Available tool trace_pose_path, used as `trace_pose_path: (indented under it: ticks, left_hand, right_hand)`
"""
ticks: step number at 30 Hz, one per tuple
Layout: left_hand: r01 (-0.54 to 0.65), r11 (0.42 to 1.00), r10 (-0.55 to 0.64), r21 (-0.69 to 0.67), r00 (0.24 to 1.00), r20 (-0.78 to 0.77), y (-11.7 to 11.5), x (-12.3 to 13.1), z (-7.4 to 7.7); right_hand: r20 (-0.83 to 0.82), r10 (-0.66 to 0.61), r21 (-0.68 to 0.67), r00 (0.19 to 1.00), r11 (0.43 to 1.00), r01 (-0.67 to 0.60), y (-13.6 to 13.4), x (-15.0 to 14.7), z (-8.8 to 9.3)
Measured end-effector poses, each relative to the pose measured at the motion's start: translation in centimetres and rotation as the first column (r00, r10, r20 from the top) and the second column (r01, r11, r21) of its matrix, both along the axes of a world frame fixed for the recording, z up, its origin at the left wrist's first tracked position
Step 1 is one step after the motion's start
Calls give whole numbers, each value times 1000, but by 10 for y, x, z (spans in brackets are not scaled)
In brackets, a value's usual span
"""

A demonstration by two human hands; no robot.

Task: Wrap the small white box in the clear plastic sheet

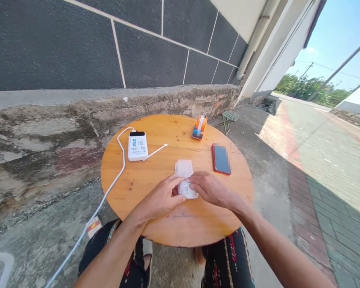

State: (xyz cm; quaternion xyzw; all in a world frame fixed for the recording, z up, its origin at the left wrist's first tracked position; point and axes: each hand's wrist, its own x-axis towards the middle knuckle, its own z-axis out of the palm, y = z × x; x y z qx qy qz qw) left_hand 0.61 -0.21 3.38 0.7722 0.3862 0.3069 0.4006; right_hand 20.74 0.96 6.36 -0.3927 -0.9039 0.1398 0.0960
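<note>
A small white object (188, 189), partly covered by translucent wrap that looks like bubble wrap (185, 168), lies on the round wooden table (156, 218) close to the near edge. My left hand (165, 193) holds its left side, the thumb along the near side and the fingers behind. From the right, my right hand (209, 186) has its fingers bent over the object and the wrap. A loose end of the wrap stretches away from me, flat on the tabletop. What the white object is, I cannot make out.
A white power bank (137, 147) with a white cable (120, 168) is at the left. An orange tape dispenser (199, 127) stands at the back, with a red-edged phone (221, 159) to the right. Behind the table are a wall and a folding stool (229, 117).
</note>
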Motion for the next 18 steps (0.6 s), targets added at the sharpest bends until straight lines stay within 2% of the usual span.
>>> trace_pose_path:
  ticks: [3, 9, 13, 18]
  left_hand:
    - [-2, 999, 2, -40, 1000, 12, 2, 0, 0]
    - [-25, 995, 26, -97, 1000, 9, 6, -6, -5]
    - [-94, 988, 99, -120, 995, 34, 8, -11, -10]
    - [-109, 993, 109, -45, 994, -14, 6, -3, -16]
  right_hand:
    - [36, -91, 40, 995, 995, 89, -14, -6, -1]
    - [152, -187, 169, 970, 972, 161, -27, -17, -9]
    - [185, -164, 161, 969, 978, 135, -20, -16, -11]
    - [197, -104, 134, 975, 988, 78, -16, -13, -4]
